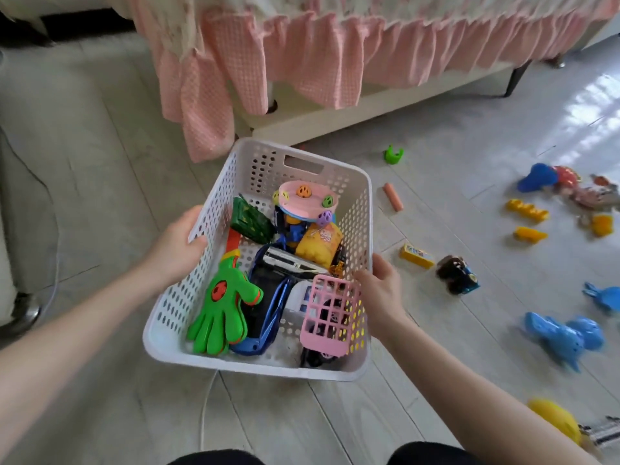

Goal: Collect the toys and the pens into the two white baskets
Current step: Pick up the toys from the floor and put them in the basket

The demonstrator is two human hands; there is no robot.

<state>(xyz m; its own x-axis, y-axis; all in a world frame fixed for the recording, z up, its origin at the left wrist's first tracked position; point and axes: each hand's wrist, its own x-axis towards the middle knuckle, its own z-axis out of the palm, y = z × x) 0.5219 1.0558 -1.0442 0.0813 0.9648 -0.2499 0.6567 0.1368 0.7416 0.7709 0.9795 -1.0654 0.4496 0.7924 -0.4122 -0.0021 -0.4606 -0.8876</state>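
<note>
A white perforated basket [302,162] sits in the middle, tilted, full of toys: a green hand clapper [223,307], a pink grid piece [330,310], a pink round toy [307,198], a yellow block [320,245]. My left hand [176,245] grips the basket's left rim. My right hand [380,290] grips its right rim. Loose toys lie on the floor to the right: an orange stick [393,197], a green piece [393,155], a yellow brick [416,255], a dark toy car [457,274], blue animals [567,337], yellow bricks [526,211].
A bed with a pink frilled skirt [302,62] stands behind the basket. A white cable [204,407] runs over the pale wood floor under the basket. A yellow toy [557,421] lies at the lower right. A chair's metal foot [23,307] is at the left.
</note>
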